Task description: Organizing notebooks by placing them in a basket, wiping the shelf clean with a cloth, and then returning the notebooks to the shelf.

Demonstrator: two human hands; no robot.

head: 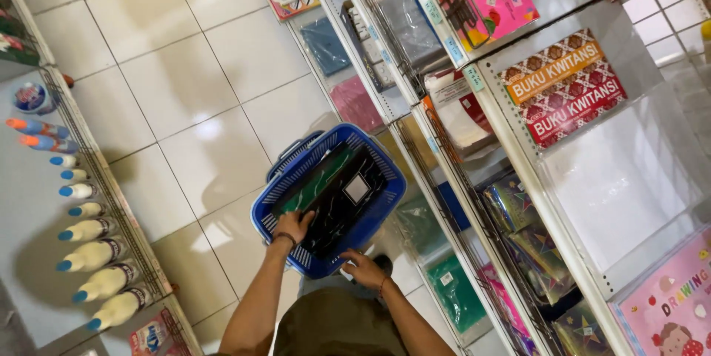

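A blue plastic shopping basket (pixel 385 171) rests on the tiled floor beside the shelving. Inside lie a black flat pack (pixel 337 208) with a small white label and a green flat item (pixel 315 182). My left hand (pixel 294 225) reaches into the basket and rests on the black pack near the basket's near-left rim; a dark band circles the wrist. My right hand (pixel 363 267) is at the basket's near rim, fingers curled against the edge, with a thin cord on the wrist.
To the right stands a white shelf unit (pixel 518 163) with receipt books, drawing books, shiny wrapped packs and green packs. Another shelf (pixel 111 200) on the left carries a row of white bottles with blue caps. White floor tiles (pixel 178 82) lie between the two.
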